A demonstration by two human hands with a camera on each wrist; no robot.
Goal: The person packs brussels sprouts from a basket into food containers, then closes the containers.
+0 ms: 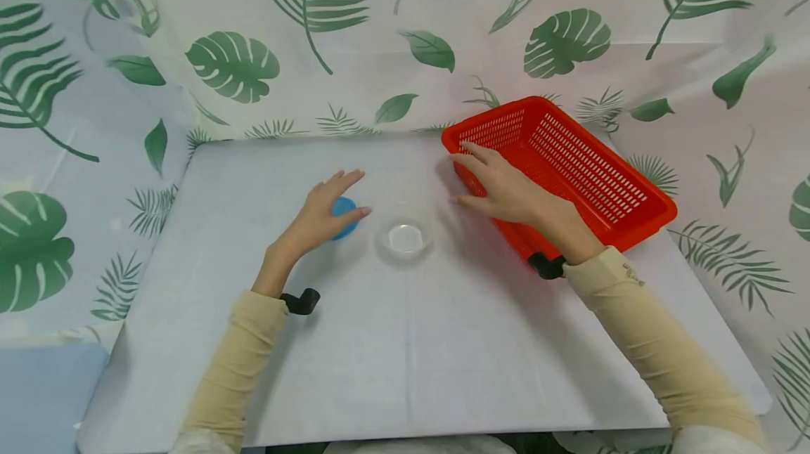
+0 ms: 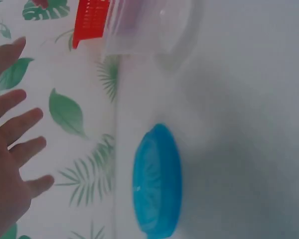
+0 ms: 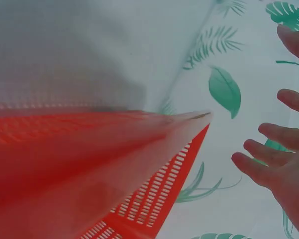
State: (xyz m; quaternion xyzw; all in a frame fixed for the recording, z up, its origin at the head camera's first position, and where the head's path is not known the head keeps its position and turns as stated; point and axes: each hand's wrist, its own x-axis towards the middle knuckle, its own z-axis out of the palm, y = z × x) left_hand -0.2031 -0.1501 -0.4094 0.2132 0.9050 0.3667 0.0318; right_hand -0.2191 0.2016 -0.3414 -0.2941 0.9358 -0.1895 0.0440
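A blue round lid (image 1: 344,218) lies on the white table, partly hidden under my left hand (image 1: 321,211). That hand hovers with its fingers spread and holds nothing; in the left wrist view the lid (image 2: 158,181) sits apart from the fingers. Just right of the lid stands a clear plastic container (image 1: 405,237), see-through and round at its base. My right hand (image 1: 509,187) is held over the near left side of a red plastic basket (image 1: 598,159). Its fingers are spread too, with nothing between them.
The basket stands slanted at the table's back right, its slotted walls reaching the right edge. A leaf-patterned cloth (image 1: 354,81) hangs behind and beside the white table (image 1: 380,355). At the lower left is a pale blue surface (image 1: 47,391).
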